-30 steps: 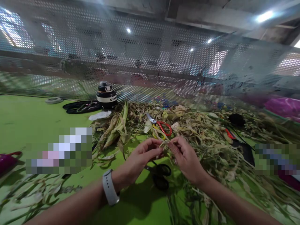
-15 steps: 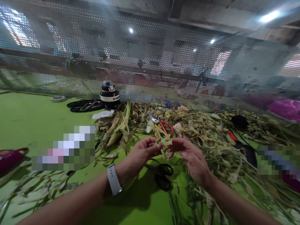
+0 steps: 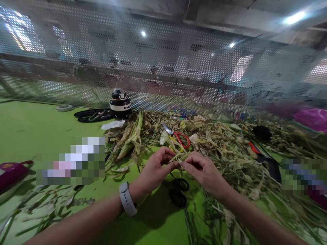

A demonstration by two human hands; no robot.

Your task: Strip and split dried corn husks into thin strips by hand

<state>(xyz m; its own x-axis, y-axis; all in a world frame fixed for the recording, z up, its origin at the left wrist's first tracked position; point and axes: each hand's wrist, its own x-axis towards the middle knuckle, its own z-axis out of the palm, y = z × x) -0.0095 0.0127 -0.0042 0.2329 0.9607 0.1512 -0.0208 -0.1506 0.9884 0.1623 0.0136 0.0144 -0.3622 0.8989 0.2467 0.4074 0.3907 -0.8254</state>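
Note:
My left hand (image 3: 155, 170), with a white watch on its wrist, and my right hand (image 3: 201, 172) meet above the green table (image 3: 30, 129). Both pinch the same pale dried leaf strip (image 3: 180, 157) between thumb and fingers. Black-handled scissors (image 3: 178, 192) lie on the table just under my hands. A wide heap of dried leaves and stems (image 3: 224, 146) spreads behind and to the right of them.
Red-and-yellow-handled scissors (image 3: 178, 137) rest on the heap beyond my hands. A black and white container (image 3: 120, 103) and a black strap stand at the back, before a perforated metal screen (image 3: 163, 71). A purple pouch (image 3: 11, 172) lies at the left edge, pink plastic at far right.
My hands have closed together on the leaf strip again; half a second ago they were slightly apart, with the strip's loose end sticking up between them.

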